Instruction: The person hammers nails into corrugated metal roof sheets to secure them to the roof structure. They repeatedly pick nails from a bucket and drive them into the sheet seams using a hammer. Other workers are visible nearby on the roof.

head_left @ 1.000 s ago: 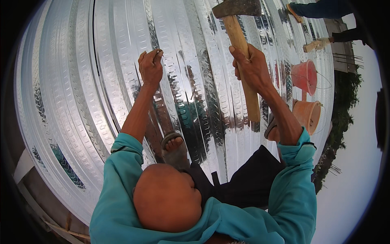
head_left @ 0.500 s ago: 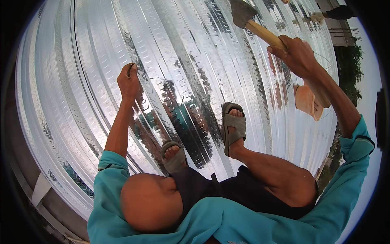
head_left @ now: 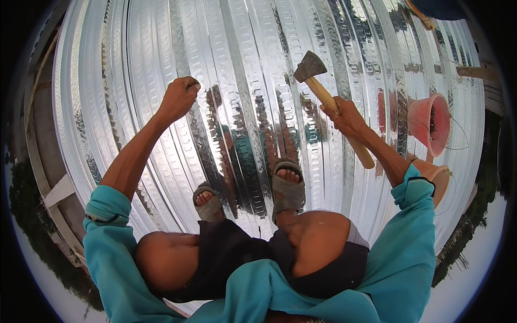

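My right hand (head_left: 347, 119) is wrapped round the wooden handle of a hatchet (head_left: 321, 92), whose dark, flared metal head points up and left above the ribbed silver metal sheeting (head_left: 237, 64). My left hand (head_left: 180, 100) is closed in a pinch at the sheeting, to the left of the hatchet head. Whatever lies between its fingertips is too small and hidden to name. A gap of bare sheeting separates the hatchet head from my left hand. My sandalled feet (head_left: 288, 191) rest on the shiny metal below both hands.
On the right stands a red bucket (head_left: 420, 119) with small dark pieces inside and a wire handle. Below it, an orange bucket (head_left: 431, 171) is partly behind my right sleeve. Another person's dark clothing (head_left: 441, 7) shows at the top right. Beams (head_left: 37, 177) run past the sheeting's left edge.
The hatchet has come down and left, from high at the right toward the middle. My view has shifted, bringing the red bucket in. My left hand stays pinched but has turned at the wrist.
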Available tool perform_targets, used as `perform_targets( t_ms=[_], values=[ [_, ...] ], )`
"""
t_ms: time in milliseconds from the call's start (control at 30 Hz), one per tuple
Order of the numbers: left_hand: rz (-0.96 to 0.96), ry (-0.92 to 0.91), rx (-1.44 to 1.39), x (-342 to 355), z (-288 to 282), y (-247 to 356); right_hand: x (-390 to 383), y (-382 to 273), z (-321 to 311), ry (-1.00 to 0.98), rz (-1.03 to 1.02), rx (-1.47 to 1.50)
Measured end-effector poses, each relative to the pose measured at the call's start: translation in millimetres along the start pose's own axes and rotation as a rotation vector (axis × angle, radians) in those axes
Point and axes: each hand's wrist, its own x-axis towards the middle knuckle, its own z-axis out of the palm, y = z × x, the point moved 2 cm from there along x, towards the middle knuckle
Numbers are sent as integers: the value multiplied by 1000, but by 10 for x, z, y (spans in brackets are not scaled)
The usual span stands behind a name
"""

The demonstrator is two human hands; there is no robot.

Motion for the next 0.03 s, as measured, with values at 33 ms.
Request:
perform_targets(
  t_ms=[33],
  values=[
    [-19, 11, 7, -11, 13, 19, 73, -37, 43, 26, -99, -58]
  ],
)
